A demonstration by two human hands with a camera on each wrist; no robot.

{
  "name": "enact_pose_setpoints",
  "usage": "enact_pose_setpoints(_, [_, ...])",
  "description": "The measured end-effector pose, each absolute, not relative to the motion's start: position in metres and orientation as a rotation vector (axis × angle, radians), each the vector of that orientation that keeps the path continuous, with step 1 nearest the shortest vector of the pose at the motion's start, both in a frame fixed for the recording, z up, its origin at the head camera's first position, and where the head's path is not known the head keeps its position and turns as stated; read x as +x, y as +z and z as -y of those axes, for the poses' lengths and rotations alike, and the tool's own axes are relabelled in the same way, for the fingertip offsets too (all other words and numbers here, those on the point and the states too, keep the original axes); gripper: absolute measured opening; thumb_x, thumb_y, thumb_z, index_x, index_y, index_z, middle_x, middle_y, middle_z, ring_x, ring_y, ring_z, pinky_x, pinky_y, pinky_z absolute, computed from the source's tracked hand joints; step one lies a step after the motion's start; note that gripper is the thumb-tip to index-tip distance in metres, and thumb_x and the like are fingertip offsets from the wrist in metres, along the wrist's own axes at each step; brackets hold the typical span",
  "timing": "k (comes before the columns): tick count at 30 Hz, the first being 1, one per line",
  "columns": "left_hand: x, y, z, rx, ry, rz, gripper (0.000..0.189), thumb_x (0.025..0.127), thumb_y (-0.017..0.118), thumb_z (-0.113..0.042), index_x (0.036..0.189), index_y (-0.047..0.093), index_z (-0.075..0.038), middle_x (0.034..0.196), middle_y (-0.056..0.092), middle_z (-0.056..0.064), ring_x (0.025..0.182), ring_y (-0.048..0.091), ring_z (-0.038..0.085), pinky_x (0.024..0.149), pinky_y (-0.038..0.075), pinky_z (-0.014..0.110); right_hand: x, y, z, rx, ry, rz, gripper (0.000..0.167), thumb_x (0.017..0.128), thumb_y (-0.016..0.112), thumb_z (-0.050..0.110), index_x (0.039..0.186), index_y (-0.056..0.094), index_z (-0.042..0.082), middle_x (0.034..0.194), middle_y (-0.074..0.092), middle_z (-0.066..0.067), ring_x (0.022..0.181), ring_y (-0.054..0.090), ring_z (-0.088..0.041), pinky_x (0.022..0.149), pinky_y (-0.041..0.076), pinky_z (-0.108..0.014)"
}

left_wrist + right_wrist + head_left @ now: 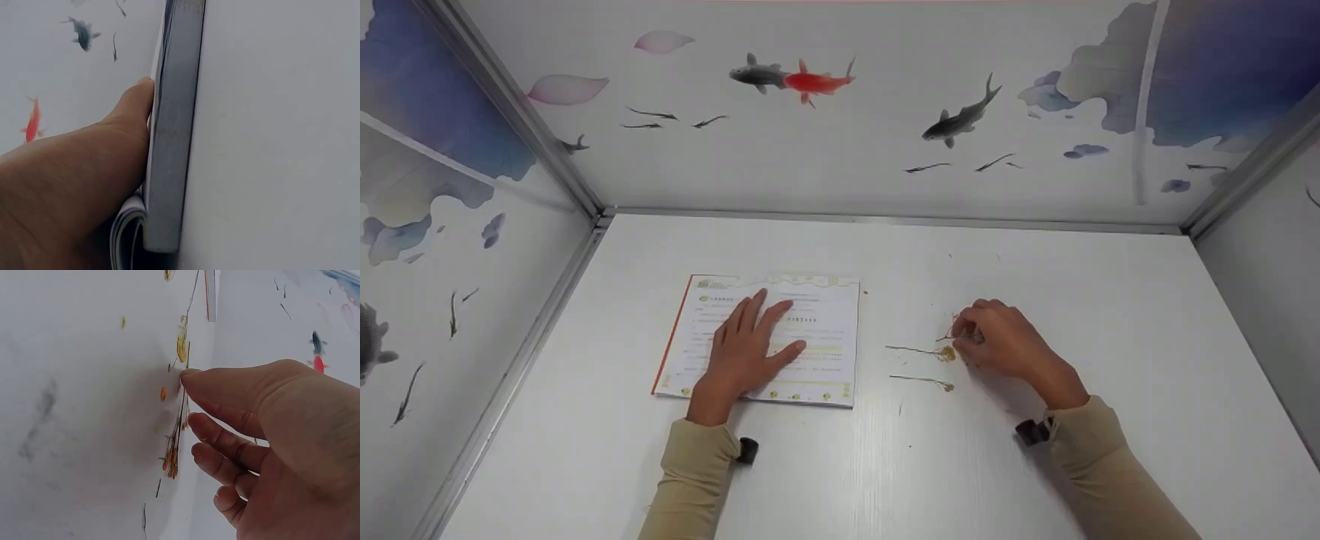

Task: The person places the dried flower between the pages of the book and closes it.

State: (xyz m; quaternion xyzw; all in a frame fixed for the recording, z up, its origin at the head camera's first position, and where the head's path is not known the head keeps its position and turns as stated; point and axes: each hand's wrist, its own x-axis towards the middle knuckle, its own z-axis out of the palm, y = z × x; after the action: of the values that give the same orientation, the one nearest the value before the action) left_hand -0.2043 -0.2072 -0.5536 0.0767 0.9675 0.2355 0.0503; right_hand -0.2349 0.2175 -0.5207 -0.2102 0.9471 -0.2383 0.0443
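My left hand (742, 352) lies flat with spread fingers on the printed page of a thick book (829, 375). In the left wrist view, that hand's thumb (132, 104) rests against the page side of the book (174, 129). Thumb and fingertips of my right hand (1005, 341) pinch the thin stem of a dried flower sprig low over the table; its reddish-orange buds (171, 464) show in the right wrist view. Beside that hand lie a dried sprig with a yellow head (947, 352) and, nearer me, another dried sprig (948, 387).
Small petal and stem bits, such as an orange fragment (163, 394), are scattered over the white table (840, 472). White panels (870, 150) printed with fish enclose it at the back and sides. Metal rails (900, 220) run along the far edge.
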Motion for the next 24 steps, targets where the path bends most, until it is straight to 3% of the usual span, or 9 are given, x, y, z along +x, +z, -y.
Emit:
enact_pose_setpoints(13, [-0.204,-0.553,0.205,0.225,0.745,-2.949,0.077,0.104,0.062,-0.062,0.17,0.034,-0.033,0.184,0.009,0.008,0.17,0.008,0.04,0.132,0.012,0.068,-0.235,-0.524,-0.221,-0.551,-0.7,-2.9,0.006,0.099,0.077,0.015,0.095,0.077,0.011,0.09,0.067,-0.002,0.086,0.059,-0.019,0.077,0.05,-0.038])
enact_pose_setpoints(24, [-0.203,-0.557,0.207,0.246,0.792,-2.956,0.076,0.104,0.061,-0.063,0.169,0.035,-0.032,0.183,0.011,0.011,0.169,0.009,0.043,0.13,0.012,0.071,-0.232,-0.528,-0.215,-0.614,-0.625,-2.96,0.006,0.102,0.07,0.009,0.103,0.072,0.003,0.093,0.064,-0.005,0.088,0.055,-0.02,0.078,0.051,-0.037])
